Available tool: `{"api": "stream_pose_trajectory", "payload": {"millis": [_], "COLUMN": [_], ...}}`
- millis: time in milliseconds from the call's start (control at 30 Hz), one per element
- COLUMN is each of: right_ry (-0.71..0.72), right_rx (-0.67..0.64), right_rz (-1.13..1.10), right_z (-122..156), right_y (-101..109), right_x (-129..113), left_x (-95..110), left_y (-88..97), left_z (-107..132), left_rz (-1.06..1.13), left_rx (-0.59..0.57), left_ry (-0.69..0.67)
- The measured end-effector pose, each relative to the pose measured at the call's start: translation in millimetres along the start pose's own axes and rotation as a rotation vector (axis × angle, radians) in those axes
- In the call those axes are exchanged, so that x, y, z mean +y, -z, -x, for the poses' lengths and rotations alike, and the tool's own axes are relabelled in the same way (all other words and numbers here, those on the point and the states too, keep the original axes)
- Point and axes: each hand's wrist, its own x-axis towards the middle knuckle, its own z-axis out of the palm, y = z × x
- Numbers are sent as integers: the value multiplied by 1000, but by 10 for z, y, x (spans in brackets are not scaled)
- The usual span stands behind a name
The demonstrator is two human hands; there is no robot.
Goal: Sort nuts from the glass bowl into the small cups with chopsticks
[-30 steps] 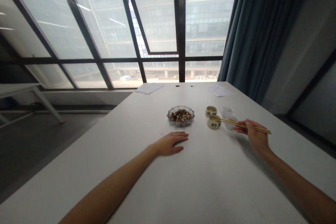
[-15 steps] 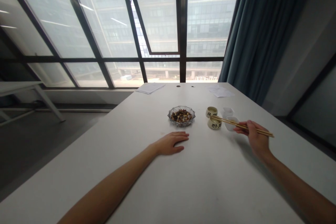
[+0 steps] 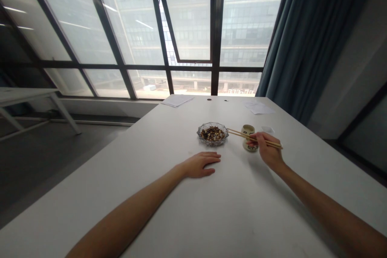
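My right hand (image 3: 269, 151) is closed on a pair of wooden chopsticks (image 3: 242, 133). Their tips reach left to the right rim of a clear glass bowl (image 3: 212, 142), apparently with nothing between them. Inside the bowl lie mixed dark, yellow and white bits (image 3: 212, 133), too small to name surely. Under the chopsticks stand two small beige cups with dark characters, the far cup (image 3: 248, 129) and the near cup (image 3: 250, 148); my right fingers partly cover the near one. Flat on the table, fingers outstretched, my left hand (image 3: 201, 165) rests just in front of the bowl, holding nothing.
A small clear plastic container (image 3: 267, 130) shows behind my right hand. Papers lie at the far left (image 3: 177, 100) and far right (image 3: 259, 107) of the white table (image 3: 223, 217). Two small dark objects sit near its far edge. Windows and a blue curtain (image 3: 290, 56) stand beyond.
My right hand has moved left with the chopsticks, their tips going from over the near cup to the bowl's rim. My left hand stays in place on the table; the view has shifted slightly.
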Motion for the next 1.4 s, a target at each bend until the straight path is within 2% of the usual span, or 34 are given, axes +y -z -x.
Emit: {"api": "stream_pose_trajectory", "payload": {"millis": [167, 367, 700, 1100, 1400], "right_ry": [-10, -21, -29, -53, -57], "right_rx": [-57, -79, -107, -134, -42], "right_rz": [-75, -19, 72, 122, 75], "right_z": [-140, -242, -285, -247, -252], "right_y": [-361, -549, -714, -784, -771], "right_x": [149, 416, 472, 493, 524], "left_x": [13, 4, 3, 9, 11], "left_y": [2, -13, -14, -12, -4], "left_z": [0, 2, 10, -6, 0], "left_rz": [-6, -1, 10, 4, -2], "left_rx": [-10, 4, 8, -2, -9], "left_ry": [4, -7, -11, -5, 9]}}
